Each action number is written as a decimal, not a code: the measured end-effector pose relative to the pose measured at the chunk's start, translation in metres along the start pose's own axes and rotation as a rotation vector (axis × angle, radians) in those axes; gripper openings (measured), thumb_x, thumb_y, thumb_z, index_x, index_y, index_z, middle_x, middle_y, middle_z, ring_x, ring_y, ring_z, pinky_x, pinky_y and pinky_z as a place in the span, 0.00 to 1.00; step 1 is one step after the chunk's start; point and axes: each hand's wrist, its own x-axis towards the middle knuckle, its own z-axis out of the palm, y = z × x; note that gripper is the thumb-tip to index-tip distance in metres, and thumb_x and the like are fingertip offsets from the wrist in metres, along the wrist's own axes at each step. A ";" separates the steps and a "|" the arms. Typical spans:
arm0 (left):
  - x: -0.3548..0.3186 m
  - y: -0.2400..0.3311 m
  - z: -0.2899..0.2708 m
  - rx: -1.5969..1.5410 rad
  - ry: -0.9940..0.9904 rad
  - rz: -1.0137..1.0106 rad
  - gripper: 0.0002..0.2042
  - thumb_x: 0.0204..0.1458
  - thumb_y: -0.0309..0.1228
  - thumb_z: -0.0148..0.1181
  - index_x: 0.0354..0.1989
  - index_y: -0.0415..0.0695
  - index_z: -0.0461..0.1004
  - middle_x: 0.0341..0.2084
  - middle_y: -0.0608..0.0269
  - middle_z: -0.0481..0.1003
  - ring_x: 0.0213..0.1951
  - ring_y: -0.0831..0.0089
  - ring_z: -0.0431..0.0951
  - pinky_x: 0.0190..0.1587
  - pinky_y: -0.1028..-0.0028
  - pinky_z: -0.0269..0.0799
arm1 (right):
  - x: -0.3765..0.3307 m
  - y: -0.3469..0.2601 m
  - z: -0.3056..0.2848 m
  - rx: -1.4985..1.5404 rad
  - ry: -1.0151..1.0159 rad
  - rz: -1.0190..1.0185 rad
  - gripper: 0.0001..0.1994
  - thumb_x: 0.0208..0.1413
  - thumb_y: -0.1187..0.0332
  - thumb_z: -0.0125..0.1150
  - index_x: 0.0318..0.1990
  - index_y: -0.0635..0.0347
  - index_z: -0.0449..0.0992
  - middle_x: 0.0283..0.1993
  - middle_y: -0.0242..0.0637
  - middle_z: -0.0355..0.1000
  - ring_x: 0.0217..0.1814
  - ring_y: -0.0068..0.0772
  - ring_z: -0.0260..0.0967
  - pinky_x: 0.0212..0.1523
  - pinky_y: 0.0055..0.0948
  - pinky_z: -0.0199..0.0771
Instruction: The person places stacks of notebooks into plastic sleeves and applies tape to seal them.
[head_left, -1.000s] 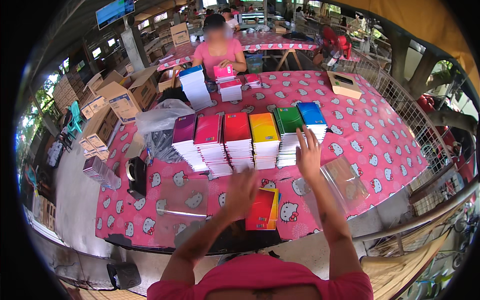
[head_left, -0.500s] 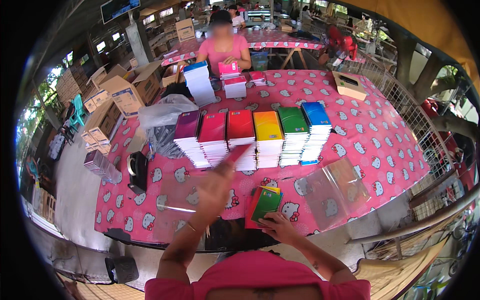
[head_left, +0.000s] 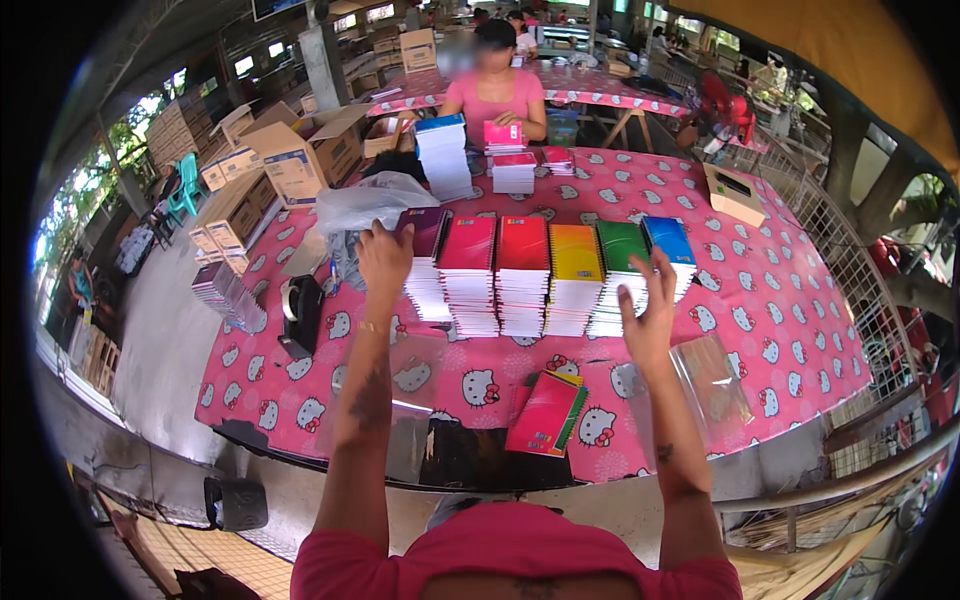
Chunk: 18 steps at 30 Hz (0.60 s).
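Observation:
A row of spiral notebook stacks stands across the middle: purple [head_left: 422, 228], pink [head_left: 467, 245], red [head_left: 522, 243], yellow [head_left: 575, 252], green [head_left: 622, 243] and blue [head_left: 668, 240]. My left hand [head_left: 385, 262] is at the left side of the purple stack, fingers apart and nothing held; whether it touches is unclear. In front of the green and blue stacks, my right hand [head_left: 652, 310] is raised with thumb and fingers spread, empty. Close to me lies a small fanned pile with a pink notebook [head_left: 545, 412] on top, green and yellow covers peeking out beneath.
Clear plastic sheets [head_left: 712, 385] lie on the pink patterned tablecloth [head_left: 790, 350]. A black tape dispenser [head_left: 300, 315] and a plastic bag [head_left: 375, 200] sit at left. Across the table, a person [head_left: 495, 95] handles pink notebooks beside a tall blue-topped stack [head_left: 445, 165]. Cartons [head_left: 300, 165] stand beyond.
The pink notebook that my left hand carried now tops the small pile. My left hand has moved to the purple stack; my right has left the pile and risen toward the green stack.

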 end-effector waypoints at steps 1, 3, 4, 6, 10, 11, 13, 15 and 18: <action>0.017 -0.010 -0.003 0.038 -0.314 -0.154 0.26 0.53 0.48 0.64 0.50 0.37 0.74 0.49 0.41 0.76 0.55 0.46 0.74 0.55 0.54 0.71 | -0.010 -0.009 0.009 0.057 -0.040 0.004 0.24 0.55 0.76 0.63 0.61 0.54 0.71 0.69 0.50 0.56 0.71 0.53 0.57 0.65 0.47 0.63; 0.026 0.008 0.006 0.035 -0.385 -0.118 0.28 0.51 0.49 0.66 0.49 0.35 0.75 0.51 0.39 0.75 0.57 0.46 0.74 0.57 0.55 0.71 | -0.032 -0.005 0.019 0.050 -0.078 0.062 0.24 0.53 0.76 0.63 0.60 0.54 0.72 0.69 0.49 0.57 0.70 0.54 0.58 0.66 0.47 0.62; 0.030 0.009 0.006 0.045 -0.414 -0.106 0.29 0.49 0.50 0.67 0.49 0.35 0.75 0.52 0.39 0.75 0.58 0.46 0.74 0.58 0.55 0.71 | -0.046 -0.007 0.023 0.071 -0.099 0.089 0.24 0.53 0.75 0.64 0.60 0.55 0.72 0.69 0.50 0.57 0.70 0.54 0.57 0.66 0.47 0.62; 0.036 -0.004 0.013 0.064 -0.379 -0.072 0.30 0.48 0.50 0.67 0.49 0.35 0.76 0.51 0.39 0.76 0.55 0.46 0.75 0.57 0.54 0.71 | -0.079 -0.013 0.033 0.125 -0.122 0.176 0.25 0.53 0.74 0.64 0.60 0.55 0.71 0.68 0.51 0.57 0.70 0.55 0.57 0.66 0.47 0.62; 0.043 -0.023 0.024 0.009 -0.408 -0.093 0.31 0.46 0.50 0.69 0.49 0.35 0.76 0.48 0.41 0.78 0.51 0.45 0.78 0.56 0.55 0.72 | -0.183 0.005 0.037 0.113 -0.209 0.560 0.27 0.54 0.72 0.66 0.62 0.60 0.66 0.63 0.53 0.61 0.64 0.50 0.61 0.64 0.43 0.63; 0.048 -0.028 0.022 -0.006 -0.426 -0.098 0.30 0.45 0.48 0.70 0.49 0.34 0.75 0.47 0.41 0.78 0.50 0.44 0.78 0.55 0.55 0.73 | -0.209 0.009 0.040 0.116 -0.252 0.723 0.28 0.54 0.72 0.66 0.63 0.62 0.65 0.62 0.51 0.62 0.62 0.46 0.63 0.63 0.40 0.64; 0.055 -0.035 0.014 -0.028 -0.460 -0.109 0.29 0.43 0.45 0.72 0.48 0.34 0.75 0.44 0.42 0.79 0.48 0.44 0.79 0.52 0.56 0.74 | -0.248 0.017 0.052 0.519 -0.226 0.952 0.31 0.55 0.70 0.67 0.65 0.62 0.61 0.61 0.48 0.64 0.61 0.40 0.64 0.62 0.38 0.65; 0.044 -0.028 0.007 -0.230 -0.269 -0.024 0.26 0.42 0.40 0.73 0.46 0.36 0.75 0.40 0.42 0.80 0.46 0.44 0.80 0.49 0.56 0.74 | -0.265 0.010 0.054 0.768 -0.170 1.109 0.33 0.56 0.68 0.66 0.67 0.62 0.57 0.60 0.45 0.65 0.59 0.36 0.65 0.60 0.36 0.66; 0.001 0.050 -0.038 -0.455 -0.190 0.366 0.19 0.44 0.30 0.72 0.45 0.39 0.74 0.28 0.51 0.78 0.32 0.58 0.82 0.37 0.61 0.76 | -0.248 -0.001 0.040 0.852 -0.039 1.240 0.34 0.60 0.65 0.63 0.70 0.60 0.52 0.60 0.41 0.65 0.57 0.32 0.66 0.58 0.33 0.67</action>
